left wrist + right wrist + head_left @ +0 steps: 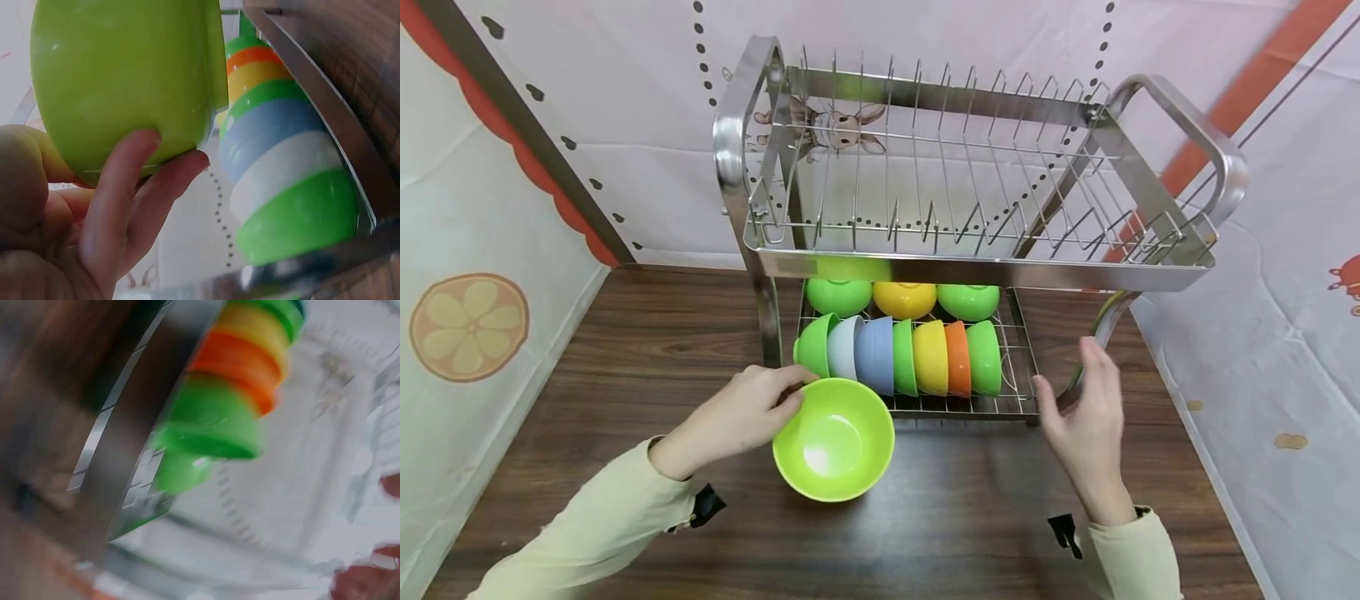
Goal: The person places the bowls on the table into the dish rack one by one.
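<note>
My left hand (737,417) grips a lime-green bowl (833,442) by its left rim, with the bowl's inside turned up toward the head view. In the left wrist view, fingers (115,200) press the outside of this bowl (125,81). The bowl is held in front of the lower tier of a metal dish rack (970,415). Several green, white, blue, yellow and orange bowls stand on edge there in a row, among them an orange bowl (957,358). My right hand (1090,425) is beside the rack's right leg, fingers extended, holding nothing.
Behind the row, a yellow bowl (905,300) sits between two green ones. The rack's upper wire tier (985,271) overhangs the lower one. A wooden table (970,517) lies under everything, with pale printed cloth (467,192) around it.
</note>
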A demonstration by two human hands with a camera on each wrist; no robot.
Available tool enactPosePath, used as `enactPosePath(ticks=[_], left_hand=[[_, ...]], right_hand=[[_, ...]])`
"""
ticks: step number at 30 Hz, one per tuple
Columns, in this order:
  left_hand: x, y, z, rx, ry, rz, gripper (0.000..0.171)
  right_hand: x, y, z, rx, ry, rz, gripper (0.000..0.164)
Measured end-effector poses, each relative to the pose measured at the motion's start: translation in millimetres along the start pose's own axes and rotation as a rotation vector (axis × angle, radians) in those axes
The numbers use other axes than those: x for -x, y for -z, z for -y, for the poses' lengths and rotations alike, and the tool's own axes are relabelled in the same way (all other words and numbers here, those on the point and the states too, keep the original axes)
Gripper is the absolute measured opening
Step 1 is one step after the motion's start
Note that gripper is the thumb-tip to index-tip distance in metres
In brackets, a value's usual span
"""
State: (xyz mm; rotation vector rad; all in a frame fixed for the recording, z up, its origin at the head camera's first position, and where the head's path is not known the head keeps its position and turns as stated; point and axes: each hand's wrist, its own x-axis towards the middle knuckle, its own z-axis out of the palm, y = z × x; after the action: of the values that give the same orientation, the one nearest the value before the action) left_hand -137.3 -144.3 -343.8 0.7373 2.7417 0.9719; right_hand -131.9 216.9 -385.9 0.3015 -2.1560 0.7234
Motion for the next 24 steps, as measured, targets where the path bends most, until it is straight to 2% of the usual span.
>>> enactPosePath(ticks=[3, 6, 8, 11, 14, 17, 21, 24], left_hand=[[-4.2, -6.6, -3.8, 0.015, -0.005, 0.003, 0.023], [-9.1, -13.7, -7.2, 0.026, -0.022, 0.007, 0.023], [-12.0, -17.8, -9.0, 0.025, -0.036, 0.007, 0.024], [-15.2, -22.1, -11.0, 0.027, -0.048, 0.006, 0.023], [-16.8, -24.2, -12.8, 0.028, -0.05, 0.007, 0.022], [-18.6, -25.3, -14.9, 0.037, -0.052, 0.008, 0.021], [-21.1, -25.9, -17.8, 0.049, -0.057, 0.011, 0.021], [-22.3, -26.2, -18.4, 0.044, -0.06, 0.01, 0.02]], right_hand=[[-7, -2, 23, -0.143, 0.281, 0.063, 0.051], [-13, -2, 49, -0.272, 0.526, 0.192, 0.042], [-14, -1, 66, -0.326, 0.644, 0.296, 0.036], [-11, -2, 84, -0.338, 0.776, 0.426, 0.032], [-4, -4, 95, -0.305, 0.847, 0.535, 0.032], [2, -8, 101, -0.265, 0.88, 0.608, 0.029], [7, -13, 106, -0.249, 0.898, 0.642, 0.024], [10, -15, 107, -0.239, 0.891, 0.642, 0.028]])
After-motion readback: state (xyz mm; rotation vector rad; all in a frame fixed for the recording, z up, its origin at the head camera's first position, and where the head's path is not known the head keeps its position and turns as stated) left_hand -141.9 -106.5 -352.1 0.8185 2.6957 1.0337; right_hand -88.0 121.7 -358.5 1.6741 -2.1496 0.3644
